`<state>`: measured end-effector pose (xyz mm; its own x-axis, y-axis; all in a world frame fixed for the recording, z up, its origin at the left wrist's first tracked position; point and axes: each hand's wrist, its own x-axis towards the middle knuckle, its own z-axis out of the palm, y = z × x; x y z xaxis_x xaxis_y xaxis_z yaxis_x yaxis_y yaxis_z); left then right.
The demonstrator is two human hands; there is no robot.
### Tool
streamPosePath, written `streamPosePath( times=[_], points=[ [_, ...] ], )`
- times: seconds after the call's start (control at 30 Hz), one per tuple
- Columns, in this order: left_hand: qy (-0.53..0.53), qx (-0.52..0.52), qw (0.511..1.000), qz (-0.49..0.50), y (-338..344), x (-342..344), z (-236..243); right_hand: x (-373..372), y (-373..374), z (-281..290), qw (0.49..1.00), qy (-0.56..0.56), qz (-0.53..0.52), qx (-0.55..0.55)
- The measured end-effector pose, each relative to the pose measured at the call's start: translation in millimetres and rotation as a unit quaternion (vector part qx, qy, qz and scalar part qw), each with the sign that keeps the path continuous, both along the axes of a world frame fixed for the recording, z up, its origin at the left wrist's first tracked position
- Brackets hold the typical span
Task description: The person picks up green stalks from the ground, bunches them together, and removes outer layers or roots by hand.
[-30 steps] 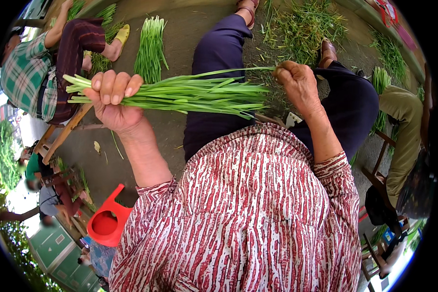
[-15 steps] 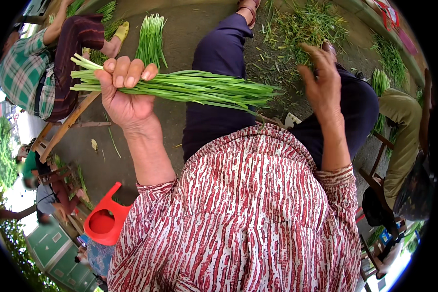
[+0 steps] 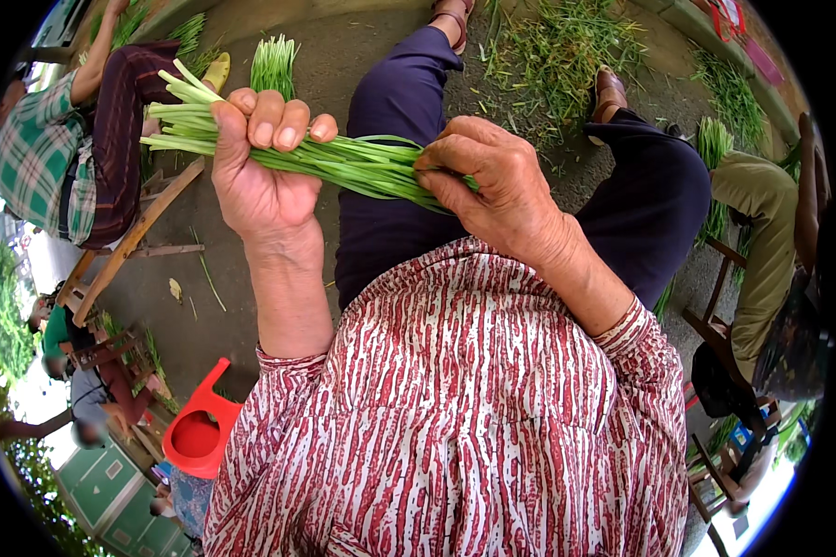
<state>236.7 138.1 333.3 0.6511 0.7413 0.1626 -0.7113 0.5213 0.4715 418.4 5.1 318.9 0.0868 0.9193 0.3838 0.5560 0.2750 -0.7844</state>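
Note:
A bunch of garlic chives (image 3: 358,165), long green leaves with pale cut stems, lies crosswise above my lap. My left hand (image 3: 274,181) wraps round it near the stem end, and the pale stems stick out to the left, slightly fanned. On the leafy end, the fingers of my right hand (image 3: 502,186) are closed, pinching the leaves. The leaf tips are mostly hidden behind that hand. Another bunch of garlic chives (image 3: 273,67) rests on the ground beyond my left hand.
Loose green leaves (image 3: 567,56) are strewn on the ground by my feet. A red plastic stool (image 3: 198,434) stands at lower left. One person in a checked shirt (image 3: 42,162) sits at left near a wooden stool (image 3: 144,237); another in khaki trousers (image 3: 762,241) sits at right.
My right hand has come in from the right, where it was raised and apart, and has closed on the leafy end. The left hand keeps its hold, shifted slightly right.

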Motion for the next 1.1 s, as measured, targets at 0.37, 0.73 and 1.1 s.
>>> streamPosePath(
  times=[0.37,0.73,1.1],
  points=[
    [0.075,-0.008,0.994,0.079,-14,9,1,-4,1,-4,0.988,0.063,-0.088,-0.113],
    [0.104,-0.155,0.953,0.238,19,-27,3,120,-21,-88,0.832,0.394,-0.348,-0.18],
    [0.134,-0.418,0.842,0.314,57,-83,-76,131,-40,-108,0.833,-0.022,-0.376,-0.406]
  ],
)
